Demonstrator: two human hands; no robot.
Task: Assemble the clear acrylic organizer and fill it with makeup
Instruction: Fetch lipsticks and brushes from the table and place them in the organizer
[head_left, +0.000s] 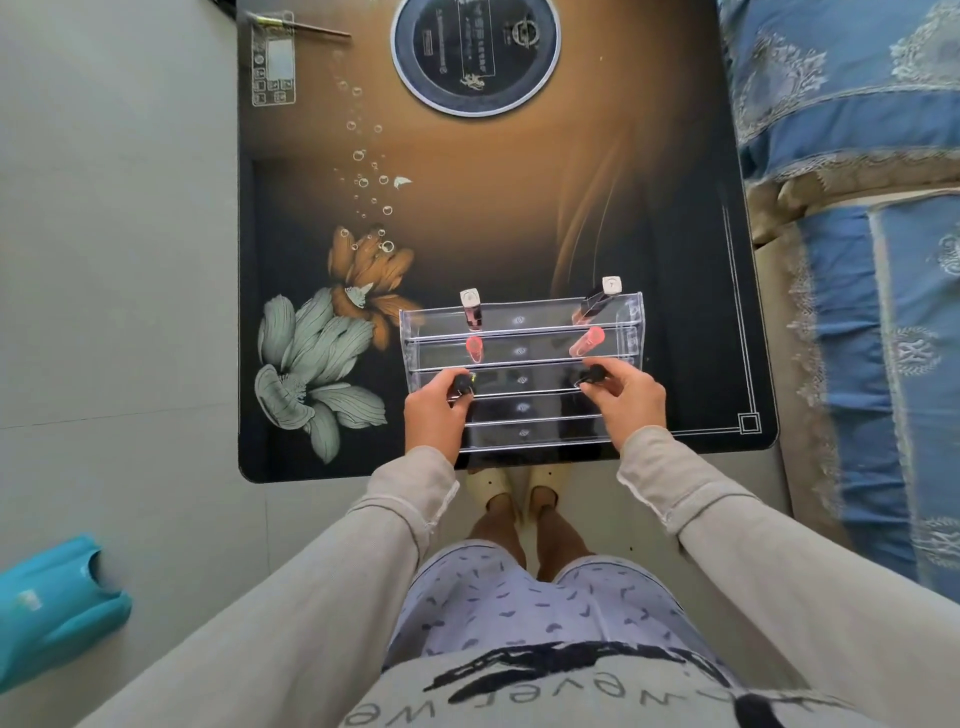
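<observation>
Organizer (519, 358): clear acrylic, stepped tiers, standing on the counter (519, 208) at its near edge, right of the middle.

Teal item (52, 597): on the floor (130, 260), far left, well apart from the counter.

Brush (296, 26): lying at the counter's far left corner.

Left hand (434, 415): sleeved arm reaching forward over the near edge, back of the hand up, over the organizer's near tiers. Fingers curled, thumb and fingertips pinching the left black tube (461, 385) at the third tier.

Left column, behind that: pink tube (475, 348) in the second tier, white-capped tube (470, 306) in the back tier, both leaning away.

Disc (475, 52): round, dark, printed, at the counter's far edge.

Right column: second white-capped tube (602, 299) at the back, second pink tube (587, 340) before it, both tilted rightward.

Right hand (631, 400): mirrors the left, fingers curled, pinching the right black tube (592, 375) at the third tier. Whether either black tube is seated cannot be told.

Bed (857, 208): blue patterned cover, beside the counter, right.
</observation>
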